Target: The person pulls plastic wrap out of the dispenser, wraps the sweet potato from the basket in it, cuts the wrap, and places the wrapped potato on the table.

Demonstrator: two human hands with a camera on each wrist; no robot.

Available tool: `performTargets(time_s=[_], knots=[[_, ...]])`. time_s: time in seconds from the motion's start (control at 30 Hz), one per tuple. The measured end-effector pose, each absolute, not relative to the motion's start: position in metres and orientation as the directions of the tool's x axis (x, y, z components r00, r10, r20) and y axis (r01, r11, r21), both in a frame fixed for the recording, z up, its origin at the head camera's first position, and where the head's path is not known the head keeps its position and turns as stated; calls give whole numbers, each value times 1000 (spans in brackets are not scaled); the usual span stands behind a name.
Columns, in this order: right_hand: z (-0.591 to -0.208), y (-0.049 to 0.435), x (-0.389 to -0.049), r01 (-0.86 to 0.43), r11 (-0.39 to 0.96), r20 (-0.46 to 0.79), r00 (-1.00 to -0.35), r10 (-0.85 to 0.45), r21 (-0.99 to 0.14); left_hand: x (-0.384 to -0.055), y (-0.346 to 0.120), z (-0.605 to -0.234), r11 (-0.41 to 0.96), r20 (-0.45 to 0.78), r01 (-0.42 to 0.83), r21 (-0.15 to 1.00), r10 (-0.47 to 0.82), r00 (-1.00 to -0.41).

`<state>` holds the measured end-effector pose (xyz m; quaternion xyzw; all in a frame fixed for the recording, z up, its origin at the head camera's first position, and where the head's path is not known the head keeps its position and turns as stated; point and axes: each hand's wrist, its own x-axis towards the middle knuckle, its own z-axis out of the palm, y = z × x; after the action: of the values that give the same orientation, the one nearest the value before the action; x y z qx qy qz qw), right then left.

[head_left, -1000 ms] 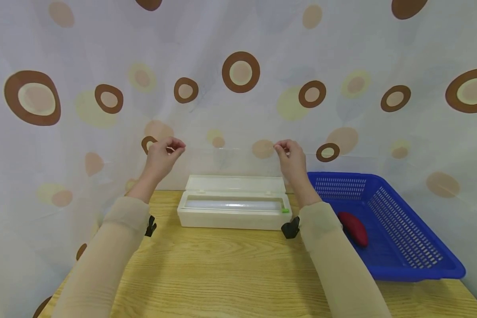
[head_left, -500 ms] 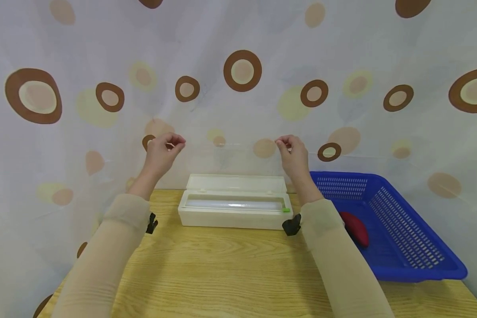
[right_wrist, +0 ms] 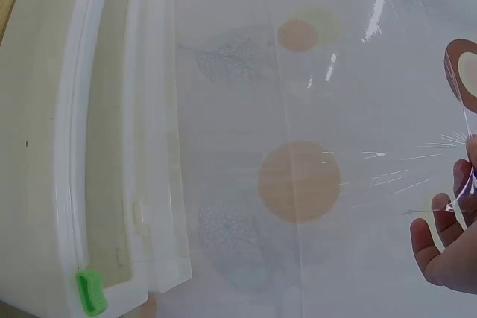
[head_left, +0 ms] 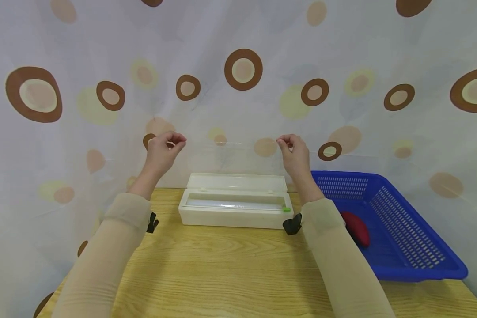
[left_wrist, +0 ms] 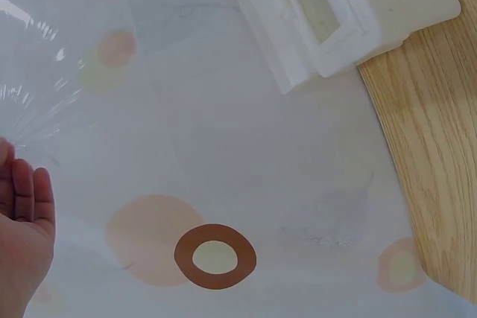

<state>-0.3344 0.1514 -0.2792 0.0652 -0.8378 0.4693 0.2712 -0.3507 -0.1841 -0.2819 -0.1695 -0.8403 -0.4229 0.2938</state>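
A sheet of clear plastic wrap [head_left: 230, 142] stretches between my raised hands, its upper edge catching the light. My left hand [head_left: 160, 154] pinches one corner between thumb and fingers; my right hand [head_left: 295, 159] pinches the opposite corner. Creases fan out in the wrap [right_wrist: 380, 176] from the right fingertips in the right wrist view. Below and behind the sheet stands a white wrap dispenser box [head_left: 234, 219] with its lid [head_left: 237, 182] tipped back. Inside lies the roll [head_left: 234, 204], and a green slide cutter [head_left: 286, 209] sits at the box's right end.
To the right, a blue plastic basket [head_left: 405, 274] holds a dark red, elongated object [head_left: 356, 228], partly hidden by my right sleeve. Everything stands on a wood-grain table [head_left: 222, 274]. A patterned curtain [head_left: 238, 115] hangs right behind the box.
Both hands have risen slightly, lifting the wrap's upper edge with them, and keep their pinch. The box, basket and red object stay in place; the head view has shifted a little.
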Motion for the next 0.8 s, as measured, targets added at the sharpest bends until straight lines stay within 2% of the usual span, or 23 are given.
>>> performTargets(time_s=[0.5,0.8], knots=[[-281,157,-331,-349,576,505,-853,131,-739,-341,-183,-279,574,650,559,599,60,-758],[-279,157,-329,-343,574,501,-854,139,-744,-336,-185,-280,584,632,544,602,69,-772]])
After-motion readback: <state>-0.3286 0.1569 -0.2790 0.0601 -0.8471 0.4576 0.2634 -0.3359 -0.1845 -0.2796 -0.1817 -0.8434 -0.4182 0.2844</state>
